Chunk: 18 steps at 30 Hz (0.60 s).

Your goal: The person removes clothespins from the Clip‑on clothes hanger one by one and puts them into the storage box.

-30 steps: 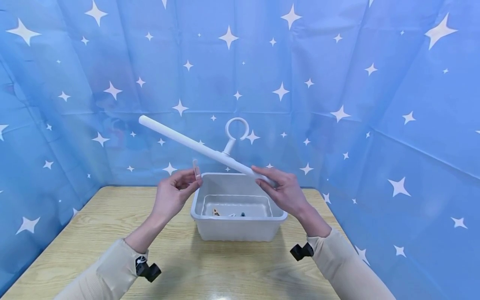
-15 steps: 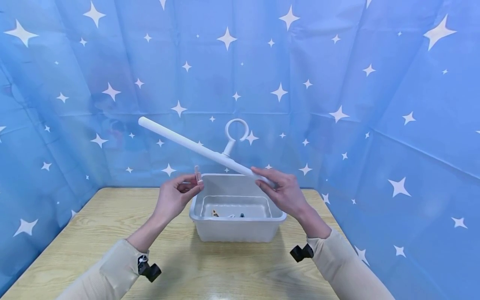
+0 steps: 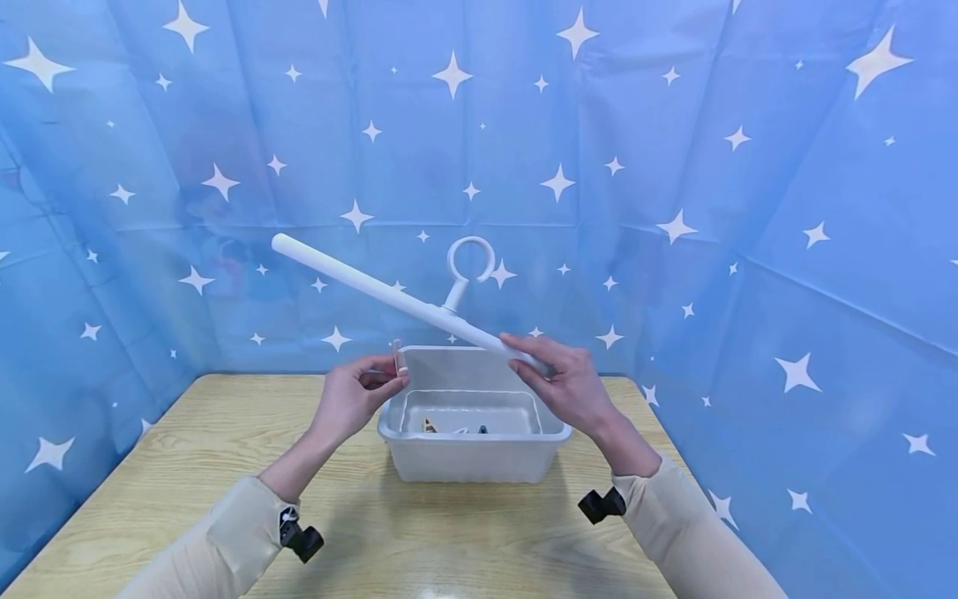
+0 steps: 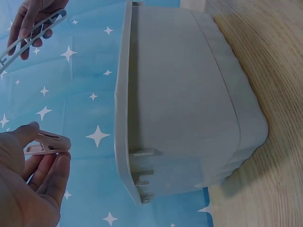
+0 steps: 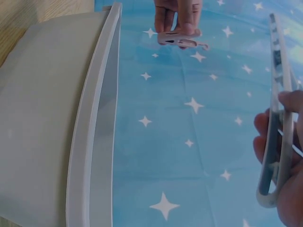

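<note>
In the head view my right hand (image 3: 565,378) grips one end of a white plastic clothes hanger (image 3: 374,289), which slants up to the left with its round hook on top. My left hand (image 3: 350,399) pinches a pale pink clothespin (image 3: 400,359) between thumb and fingers, below the hanger and apart from it. Seen from the left wrist, the clothespin (image 4: 49,143) lies along the fingertips, and its grip end is partly hidden by the thumb. The right wrist view shows the slotted underside of the hanger (image 5: 269,156) in the curled fingers.
A light grey plastic bin (image 3: 471,457) stands on the wooden table (image 3: 224,466) just beneath both hands. Several small items lie in it, among them a yellow-and-dark one (image 3: 430,425); their kinds are hard to tell. A blue curtain (image 3: 419,150) with white stars surrounds the table.
My left hand has moved slightly right and down with the clothespin, toward the bin's back left corner. The right hand and hanger have stayed almost still.
</note>
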Tool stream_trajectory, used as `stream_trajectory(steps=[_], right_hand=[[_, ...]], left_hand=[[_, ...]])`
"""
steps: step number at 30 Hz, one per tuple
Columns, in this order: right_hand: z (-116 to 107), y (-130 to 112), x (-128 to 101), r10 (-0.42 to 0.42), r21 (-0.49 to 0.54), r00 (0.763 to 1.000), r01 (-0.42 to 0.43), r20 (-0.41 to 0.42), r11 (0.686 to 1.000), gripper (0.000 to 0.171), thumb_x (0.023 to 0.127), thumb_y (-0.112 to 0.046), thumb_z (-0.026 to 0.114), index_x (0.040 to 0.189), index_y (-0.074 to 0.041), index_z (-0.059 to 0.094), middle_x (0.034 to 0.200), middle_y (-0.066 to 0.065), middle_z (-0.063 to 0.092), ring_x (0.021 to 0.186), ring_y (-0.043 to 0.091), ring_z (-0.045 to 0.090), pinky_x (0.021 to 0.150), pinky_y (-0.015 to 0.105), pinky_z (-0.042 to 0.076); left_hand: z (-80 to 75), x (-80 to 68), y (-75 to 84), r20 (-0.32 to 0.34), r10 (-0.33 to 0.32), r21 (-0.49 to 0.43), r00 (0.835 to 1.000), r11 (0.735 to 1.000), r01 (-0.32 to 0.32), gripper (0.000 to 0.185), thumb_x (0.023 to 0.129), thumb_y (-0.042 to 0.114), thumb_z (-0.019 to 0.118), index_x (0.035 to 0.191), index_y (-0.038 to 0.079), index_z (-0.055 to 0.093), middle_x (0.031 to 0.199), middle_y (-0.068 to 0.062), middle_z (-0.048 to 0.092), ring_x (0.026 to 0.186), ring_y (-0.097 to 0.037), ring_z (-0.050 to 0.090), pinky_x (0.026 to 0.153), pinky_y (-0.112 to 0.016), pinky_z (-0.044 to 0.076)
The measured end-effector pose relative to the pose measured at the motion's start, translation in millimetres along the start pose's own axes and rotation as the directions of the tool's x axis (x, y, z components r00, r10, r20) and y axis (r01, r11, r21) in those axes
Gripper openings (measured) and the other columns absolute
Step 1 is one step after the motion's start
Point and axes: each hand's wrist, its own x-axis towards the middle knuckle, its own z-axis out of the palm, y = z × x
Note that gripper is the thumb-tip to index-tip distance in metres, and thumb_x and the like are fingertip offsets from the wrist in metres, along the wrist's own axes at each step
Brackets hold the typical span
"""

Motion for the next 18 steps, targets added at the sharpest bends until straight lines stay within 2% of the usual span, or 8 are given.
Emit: stream_trajectory(steps=[11,18], right_hand=[[-3,-2,-1,-0.013,-0.007,1.000,0.013,0.004,1.000,0.044,0.084,0.003,0.075,0.124,-0.014,0.072,0.093,0.004,0.075,0.060,0.005,0.049,0.052,0.016,0.037],[-5,-2,-3,-0.011,-0.015,1.000,0.011,0.005,1.000,0.044,0.084,0.003,0.075,0.124,-0.014,0.072,0.095,0.004,0.076,0.061,0.005,0.050,0.053,0.016,0.037]], left_hand=[[9.5,0.7,-6.7,0.072,0.006,0.064,0.997,0.998,-0.011,0.025,0.086,0.024,0.080,0.108,0.013,0.075,0.095,-0.004,0.075,0.086,-0.016,0.071,0.072,-0.025,0.058],[15.5,1.3,-7.1,0.124,-0.009,0.092,0.992,0.996,-0.003,0.024,0.086,0.025,0.080,0.107,0.015,0.076,0.093,-0.001,0.074,0.087,-0.015,0.069,0.069,-0.025,0.056]])
